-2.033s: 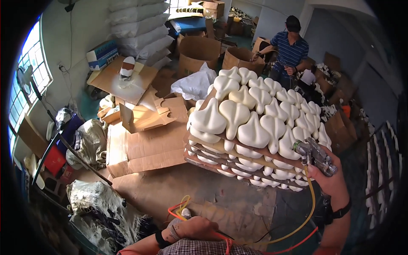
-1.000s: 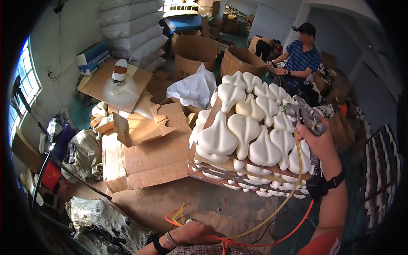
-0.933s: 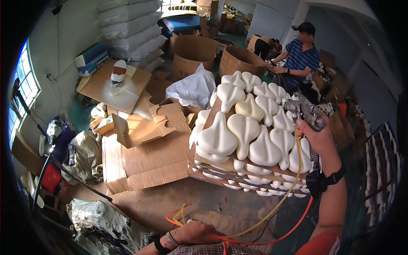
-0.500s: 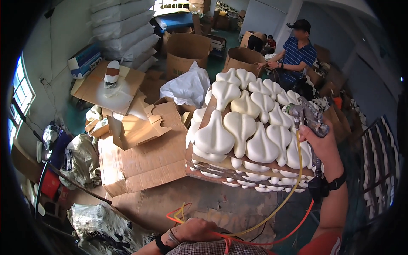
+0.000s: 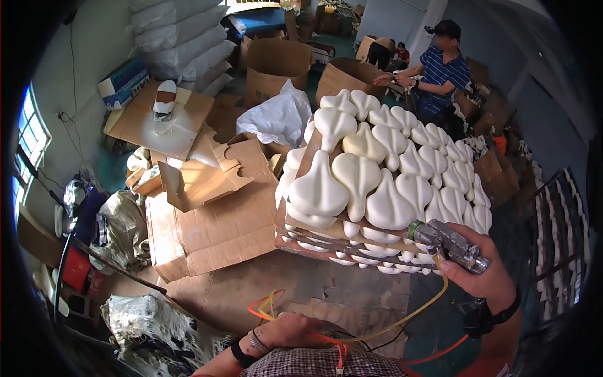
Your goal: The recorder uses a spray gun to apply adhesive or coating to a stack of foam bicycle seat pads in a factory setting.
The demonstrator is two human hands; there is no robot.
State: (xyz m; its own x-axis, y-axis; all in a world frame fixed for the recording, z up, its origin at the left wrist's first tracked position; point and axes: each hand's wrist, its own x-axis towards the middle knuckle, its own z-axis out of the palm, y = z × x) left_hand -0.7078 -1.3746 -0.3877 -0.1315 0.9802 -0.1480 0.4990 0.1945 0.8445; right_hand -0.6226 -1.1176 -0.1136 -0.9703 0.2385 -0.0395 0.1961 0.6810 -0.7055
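Note:
My right hand point(image 5: 482, 269) is closed around a metal spray gun point(image 5: 453, 244), just off the near right corner of a stack. On that stack lie white foam bicycle saddle pads point(image 5: 355, 182), in rows over layered boards. A yellow hose point(image 5: 408, 322) runs from the gun to my left hand point(image 5: 294, 332). That hand is closed low in front of my body, gripping the yellow hose and an orange hose point(image 5: 443, 350); loops of both stick out beyond its fingers. A dark device is strapped to my right wrist.
Flattened cardboard point(image 5: 217, 220) lies left of the stack. A small saddle piece point(image 5: 164, 103) stands on white-sprayed cardboard point(image 5: 119, 125) farther back. Large round cartons point(image 5: 278, 69) and piled white sacks point(image 5: 179, 38) are behind. A co-worker in a striped shirt point(image 5: 443, 75) sits at the back right.
My right hand has brought the spray gun down and nearer to me, from above the stack's right side to its near right corner. My left hand stays almost in place.

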